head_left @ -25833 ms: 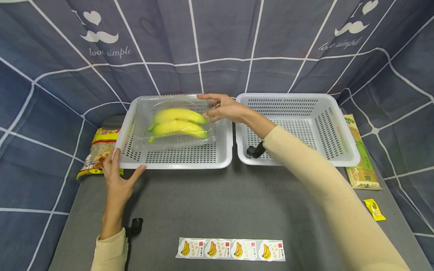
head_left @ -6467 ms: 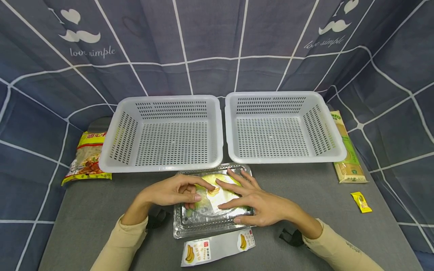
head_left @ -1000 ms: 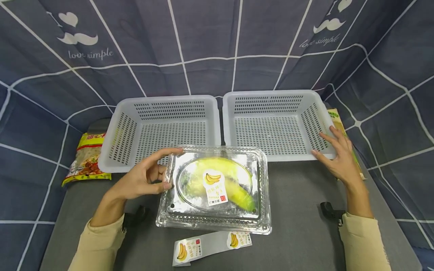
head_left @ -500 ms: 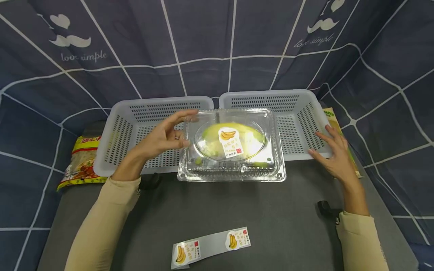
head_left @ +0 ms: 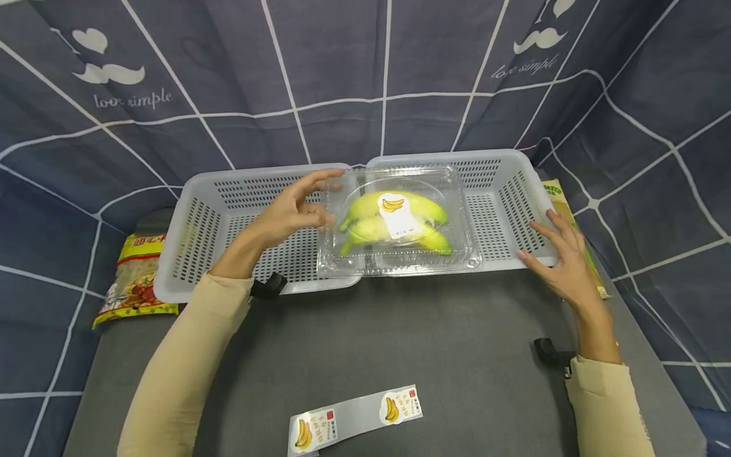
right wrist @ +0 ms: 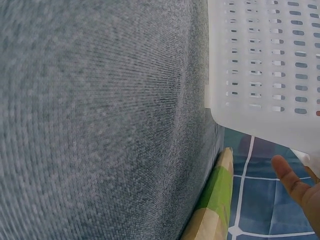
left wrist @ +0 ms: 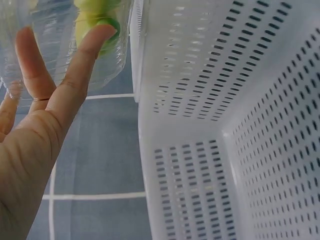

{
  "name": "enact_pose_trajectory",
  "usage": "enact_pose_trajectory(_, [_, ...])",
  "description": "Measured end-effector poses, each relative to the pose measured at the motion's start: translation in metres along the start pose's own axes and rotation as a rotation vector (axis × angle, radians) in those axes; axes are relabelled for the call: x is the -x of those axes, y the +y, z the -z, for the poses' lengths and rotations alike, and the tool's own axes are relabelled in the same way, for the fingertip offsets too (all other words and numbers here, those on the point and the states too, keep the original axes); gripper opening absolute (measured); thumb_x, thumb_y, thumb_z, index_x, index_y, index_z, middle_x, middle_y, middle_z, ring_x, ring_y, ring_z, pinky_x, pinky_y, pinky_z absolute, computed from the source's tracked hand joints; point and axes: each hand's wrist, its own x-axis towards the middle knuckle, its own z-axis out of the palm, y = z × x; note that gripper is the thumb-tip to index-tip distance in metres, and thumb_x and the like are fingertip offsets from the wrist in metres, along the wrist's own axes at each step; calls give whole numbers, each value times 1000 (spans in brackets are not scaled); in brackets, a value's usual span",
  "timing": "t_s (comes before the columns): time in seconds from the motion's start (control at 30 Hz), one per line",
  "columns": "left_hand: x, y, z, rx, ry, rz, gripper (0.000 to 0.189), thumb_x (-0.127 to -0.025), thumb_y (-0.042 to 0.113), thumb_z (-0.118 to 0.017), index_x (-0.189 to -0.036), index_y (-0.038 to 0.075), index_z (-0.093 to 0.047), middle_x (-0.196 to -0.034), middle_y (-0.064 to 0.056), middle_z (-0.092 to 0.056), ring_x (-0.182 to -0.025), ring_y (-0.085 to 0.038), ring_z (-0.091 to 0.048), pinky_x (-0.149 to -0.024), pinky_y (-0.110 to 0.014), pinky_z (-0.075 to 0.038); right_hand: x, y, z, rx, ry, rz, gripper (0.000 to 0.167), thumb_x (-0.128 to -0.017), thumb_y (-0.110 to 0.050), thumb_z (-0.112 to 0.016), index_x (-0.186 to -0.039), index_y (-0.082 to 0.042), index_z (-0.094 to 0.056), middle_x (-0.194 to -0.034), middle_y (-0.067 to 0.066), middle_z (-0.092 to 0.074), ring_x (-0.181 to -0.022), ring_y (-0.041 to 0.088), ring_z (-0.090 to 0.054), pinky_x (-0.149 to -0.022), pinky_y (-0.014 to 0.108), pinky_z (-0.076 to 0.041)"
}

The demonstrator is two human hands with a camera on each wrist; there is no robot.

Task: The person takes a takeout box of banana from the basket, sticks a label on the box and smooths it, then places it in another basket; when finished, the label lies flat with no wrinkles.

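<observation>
My left hand (head_left: 282, 216) holds the left edge of a clear plastic clamshell box (head_left: 459, 203), thumb in front and fingers along the back. Inside lie yellow-green bananas (head_left: 365, 206), and a white banana sticker (head_left: 398, 219) is on the lid. The box is above the gap between two white perforated baskets, overlapping the right part of the left basket (head_left: 194, 247) and the left part of the right basket (head_left: 539, 190). At that right basket's front right corner rests my right hand (head_left: 565, 260), fingers spread over the rim. Its thumb shows beside the basket wall in the right wrist view.
A strip of banana stickers (head_left: 360, 416) lies at the front of the grey table (head_left: 457, 343). Beyond the left basket is a yellow-and-red food bag (head_left: 137, 279). A green-and-beige package (head_left: 562, 197) lies beside the right basket. Grid-patterned cloth (head_left: 342, 70) encloses the back and sides.
The box with the sticker on its lid has moved from near the table's front up over the baskets in my left hand. My right hand stays at the right basket's corner.
</observation>
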Motion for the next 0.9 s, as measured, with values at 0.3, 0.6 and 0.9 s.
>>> enact_pose_trajectory(0.3, [-55, -2, -9, -10, -6, 57, 75, -86, 0, -69, -150, 24, -37, -148, -16, -36, -81, -22, -67, -73, -36, -58, 0, 3, 1, -14, 15, 17, 63, -81, -18, -78, -137, -3, -55, -159, 17, -28, -144, 44, -18, -111, 68, -11])
enact_pose_trajectory(0.6, [-102, -11, -32, -10, -34, 65, 75, -85, 8, -73, -150, 27, -39, -148, -15, -33, -73, -21, -61, -76, -39, -57, 0, 6, -2, -34, 32, 20, 65, -79, -17, -80, -138, -6, -55, -159, 14, -31, -145, 40, -19, -112, 67, -12])
enact_pose_trajectory(0.9, [-127, -30, -48, -56, -57, 127, 74, -86, 8, -71, -150, 25, -38, -151, -13, -28, -74, -24, -60, -83, -43, -58, 0, 5, -1, -38, 24, 2, 70, -77, -15, -81, -141, -9, -52, -160, 11, -30, -147, 37, -16, -114, 67, -9])
